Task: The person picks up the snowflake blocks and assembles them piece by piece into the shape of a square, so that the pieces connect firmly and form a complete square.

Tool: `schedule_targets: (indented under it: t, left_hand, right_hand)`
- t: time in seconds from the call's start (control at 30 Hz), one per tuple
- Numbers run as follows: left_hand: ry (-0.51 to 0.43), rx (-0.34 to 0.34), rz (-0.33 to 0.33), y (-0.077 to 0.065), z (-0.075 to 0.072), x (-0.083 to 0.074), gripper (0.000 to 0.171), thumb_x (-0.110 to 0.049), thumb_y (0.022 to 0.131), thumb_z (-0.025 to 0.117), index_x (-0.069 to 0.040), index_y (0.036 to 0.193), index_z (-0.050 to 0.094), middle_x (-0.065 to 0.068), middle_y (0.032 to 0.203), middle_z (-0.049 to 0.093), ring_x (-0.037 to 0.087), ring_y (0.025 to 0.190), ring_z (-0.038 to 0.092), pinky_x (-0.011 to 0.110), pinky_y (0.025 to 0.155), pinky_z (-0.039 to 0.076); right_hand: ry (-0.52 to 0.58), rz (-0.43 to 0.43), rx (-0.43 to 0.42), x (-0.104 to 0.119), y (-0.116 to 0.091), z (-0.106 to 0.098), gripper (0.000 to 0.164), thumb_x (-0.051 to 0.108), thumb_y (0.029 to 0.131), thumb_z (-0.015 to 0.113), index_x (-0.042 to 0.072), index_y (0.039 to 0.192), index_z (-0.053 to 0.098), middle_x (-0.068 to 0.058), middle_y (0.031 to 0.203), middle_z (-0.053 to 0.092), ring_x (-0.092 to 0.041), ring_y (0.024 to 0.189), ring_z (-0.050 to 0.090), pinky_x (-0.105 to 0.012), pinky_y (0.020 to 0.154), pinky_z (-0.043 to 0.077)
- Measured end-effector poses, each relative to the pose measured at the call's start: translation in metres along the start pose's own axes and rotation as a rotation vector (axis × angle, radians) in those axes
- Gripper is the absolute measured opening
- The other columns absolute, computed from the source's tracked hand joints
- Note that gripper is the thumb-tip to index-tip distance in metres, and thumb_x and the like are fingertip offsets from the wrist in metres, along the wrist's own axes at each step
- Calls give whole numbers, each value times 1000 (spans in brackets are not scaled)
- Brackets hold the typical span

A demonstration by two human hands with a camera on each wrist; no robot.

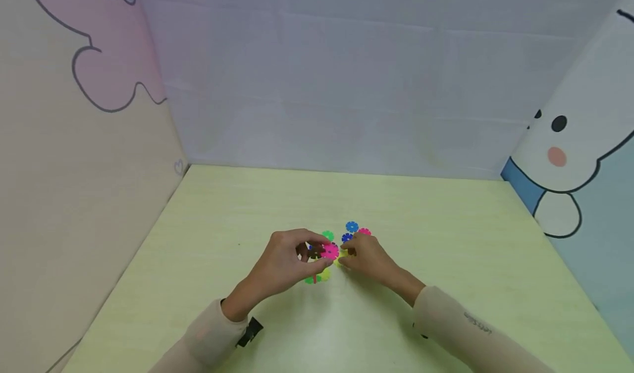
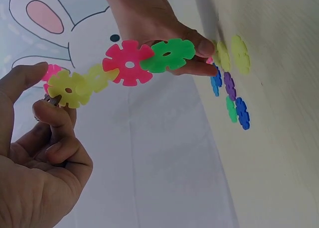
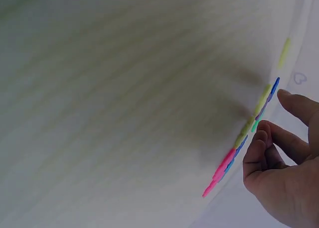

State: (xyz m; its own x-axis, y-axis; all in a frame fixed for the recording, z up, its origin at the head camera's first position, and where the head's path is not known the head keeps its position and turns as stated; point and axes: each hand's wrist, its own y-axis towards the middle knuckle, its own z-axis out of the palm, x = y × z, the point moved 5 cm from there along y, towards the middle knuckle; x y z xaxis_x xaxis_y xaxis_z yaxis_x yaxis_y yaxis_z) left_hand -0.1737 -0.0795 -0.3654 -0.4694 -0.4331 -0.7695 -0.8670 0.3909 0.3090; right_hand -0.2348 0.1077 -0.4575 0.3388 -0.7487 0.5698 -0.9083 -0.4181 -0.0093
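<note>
My left hand (image 1: 292, 254) pinches one end of a chain of notched, flower-shaped plastic discs between thumb and fingers. In the left wrist view a yellow disc (image 2: 70, 90) lies at the fingertips, followed by a paler yellow one, a pink disc (image 2: 128, 63) and a green disc (image 2: 169, 55) at the far end. A dark piece (image 2: 51, 100) shows partly behind the fingers. The right hand (image 1: 366, 257) hovers close to the loose discs, thumb and forefinger apart with nothing between them in the right wrist view.
Loose discs lie flat on the pale table (image 1: 198, 307): a light blue one (image 1: 351, 226), a dark blue one (image 1: 347, 237), a pink one (image 1: 364, 231) and several others around the hands. Cartoon-printed side walls and a plain back wall (image 1: 346, 87) enclose the table.
</note>
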Motion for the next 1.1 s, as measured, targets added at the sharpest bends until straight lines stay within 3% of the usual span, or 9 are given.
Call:
schedule_targets:
  t: [0.1,0.2,0.4,0.53,0.83,1.1]
  left_hand:
    - [-3,5,-8,0,0,-1,24,-20,84,86,-17,107,79,-8,89,76,1,63,57,20,55,48]
    - [-4,12,-6,1,1,-1,23,-21,85,86,-18,107,79,-8,89,75,1,63,57,20,56,49]
    - [6,8,3,3,0,-1,24,-22,85,86,-18,107,79,-9,90,75,1,65,57,20,57,49]
    - [16,14,-1,4,-1,1,25,-22,85,86,-17,108,79,-8,92,76,2,66,58,21,58,50]
    - [-17,45,-51,4,2,6,24,-22,88,84,-15,111,79,-8,91,76,3,66,59,22,57,49]
    - [-31,66,-42,2,6,7,24,-24,90,81,-16,113,78,-8,94,77,3,74,62,24,64,54]
  right_hand:
    - [-61,-30,14,6,4,4,13,14,83,86,4,86,78,0,76,62,-14,76,49,-25,65,43]
    - [-68,-2,16,9,5,2,15,13,81,88,3,85,78,-2,80,65,-14,77,51,-26,67,47]
    - [32,47,45,10,3,-8,9,9,83,85,5,84,77,0,78,69,-13,73,56,-26,68,51]
    - [96,-26,61,11,-5,-17,8,11,88,81,10,81,77,2,75,72,-10,70,56,-22,65,50]
    - [469,-89,-137,28,-48,-62,10,12,95,75,7,100,81,-10,91,76,-14,77,68,-26,71,59]
    - [445,-157,-222,39,-64,-67,7,12,94,76,13,98,81,1,88,74,-9,76,64,-24,70,58]
